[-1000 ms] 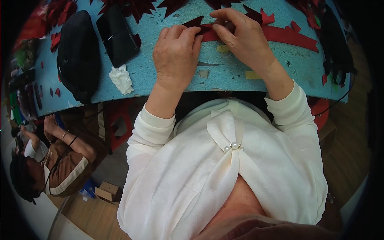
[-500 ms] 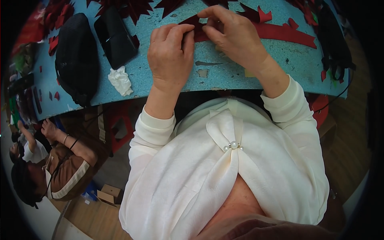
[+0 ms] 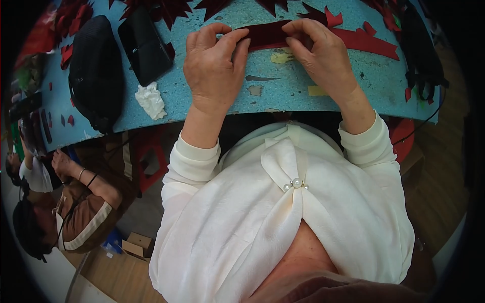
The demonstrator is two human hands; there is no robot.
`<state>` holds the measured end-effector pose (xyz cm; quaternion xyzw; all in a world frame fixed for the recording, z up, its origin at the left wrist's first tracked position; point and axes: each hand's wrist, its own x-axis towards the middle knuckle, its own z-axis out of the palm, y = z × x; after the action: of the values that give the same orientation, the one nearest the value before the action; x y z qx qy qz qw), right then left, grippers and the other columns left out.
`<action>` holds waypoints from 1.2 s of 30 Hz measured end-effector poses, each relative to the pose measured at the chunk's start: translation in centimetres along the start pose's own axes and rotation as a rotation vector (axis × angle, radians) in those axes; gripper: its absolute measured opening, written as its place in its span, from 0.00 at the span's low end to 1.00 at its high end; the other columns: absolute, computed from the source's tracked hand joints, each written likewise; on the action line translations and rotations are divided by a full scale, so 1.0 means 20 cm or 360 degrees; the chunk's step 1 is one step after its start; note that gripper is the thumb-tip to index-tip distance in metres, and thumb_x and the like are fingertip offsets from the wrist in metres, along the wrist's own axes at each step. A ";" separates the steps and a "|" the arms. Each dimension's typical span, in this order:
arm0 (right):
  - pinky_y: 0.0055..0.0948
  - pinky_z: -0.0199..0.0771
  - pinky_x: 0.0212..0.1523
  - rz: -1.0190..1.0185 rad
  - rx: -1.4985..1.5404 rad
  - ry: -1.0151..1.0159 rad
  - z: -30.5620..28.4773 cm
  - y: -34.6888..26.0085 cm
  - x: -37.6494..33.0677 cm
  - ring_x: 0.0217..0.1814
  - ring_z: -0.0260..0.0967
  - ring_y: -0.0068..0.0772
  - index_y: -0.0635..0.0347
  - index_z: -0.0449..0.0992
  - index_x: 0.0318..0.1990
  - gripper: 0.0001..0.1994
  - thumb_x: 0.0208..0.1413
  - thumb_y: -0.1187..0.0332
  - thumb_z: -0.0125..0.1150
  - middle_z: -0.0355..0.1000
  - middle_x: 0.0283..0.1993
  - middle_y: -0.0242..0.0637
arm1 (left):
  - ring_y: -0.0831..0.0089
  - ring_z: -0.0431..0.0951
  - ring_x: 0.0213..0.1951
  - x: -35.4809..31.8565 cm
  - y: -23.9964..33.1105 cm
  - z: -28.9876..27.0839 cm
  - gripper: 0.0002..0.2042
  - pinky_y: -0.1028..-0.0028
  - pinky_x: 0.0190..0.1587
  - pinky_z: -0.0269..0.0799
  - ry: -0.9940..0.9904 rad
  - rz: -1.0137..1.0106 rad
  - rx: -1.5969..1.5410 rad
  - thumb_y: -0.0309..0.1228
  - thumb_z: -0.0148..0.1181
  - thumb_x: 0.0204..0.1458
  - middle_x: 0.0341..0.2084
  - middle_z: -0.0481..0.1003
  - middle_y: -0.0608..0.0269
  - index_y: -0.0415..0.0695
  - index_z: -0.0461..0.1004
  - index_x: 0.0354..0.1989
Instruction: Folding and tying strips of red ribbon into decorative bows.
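A dark red ribbon (image 3: 266,36) is stretched flat between my two hands above the far part of the blue table (image 3: 202,108). My left hand (image 3: 214,65) pinches its left end between thumb and fingers. Closed on the ribbon farther right is my right hand (image 3: 323,55), thumb below and fingertips on top. Past that hand a brighter red ribbon tail (image 3: 369,44) with a notched end lies on the table; whether it belongs to the same piece is hidden by my fingers.
Left of my hands lie a crumpled white tissue (image 3: 150,101), a black phone (image 3: 144,48) and a black cap-like item (image 3: 97,73). Red pointed ribbon pieces (image 3: 164,10) line the far side. A black bag (image 3: 422,50) rests at the right edge. Another person (image 3: 83,202) sits at lower left.
My hands have moved apart, the right one shifting right and slightly down. The ribbon between them is now drawn out flat and more visible.
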<state>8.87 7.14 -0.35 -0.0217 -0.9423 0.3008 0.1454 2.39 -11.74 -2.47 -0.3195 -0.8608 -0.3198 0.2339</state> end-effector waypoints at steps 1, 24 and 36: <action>0.26 0.75 0.33 0.0002 0.0000 0.0001 0.00 0.00 0.00 0.32 0.74 0.30 0.55 0.75 0.40 0.08 0.52 0.70 0.58 0.74 0.35 0.33 | 0.66 0.71 0.35 0.00 0.00 0.00 0.07 0.71 0.34 0.69 -0.0001 0.0002 -0.0001 0.28 0.66 0.41 0.31 0.73 0.67 0.50 0.80 0.31; 0.35 0.68 0.48 -0.0108 -0.0401 0.0318 -0.23 0.01 -0.01 0.50 0.68 0.41 0.60 0.70 0.50 0.16 0.52 0.71 0.54 0.69 0.48 0.43 | 0.66 0.71 0.37 0.00 -0.02 -0.04 0.10 0.72 0.38 0.67 0.0175 -0.0045 -0.0003 0.26 0.64 0.44 0.34 0.73 0.65 0.48 0.78 0.37; 0.37 0.37 0.71 -0.0412 -0.0597 -0.0410 0.04 0.02 -0.11 0.73 0.39 0.33 0.56 0.51 0.66 0.30 0.57 0.60 0.49 0.46 0.70 0.35 | 0.57 0.42 0.68 -0.04 0.07 -0.08 0.26 0.53 0.65 0.31 -0.0888 0.0180 0.0465 0.48 0.48 0.55 0.63 0.57 0.70 0.52 0.62 0.61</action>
<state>10.65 6.70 -1.81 0.1109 -0.9873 0.1001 0.0549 4.24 -12.22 -1.28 -0.4052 -0.9094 -0.0795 0.0497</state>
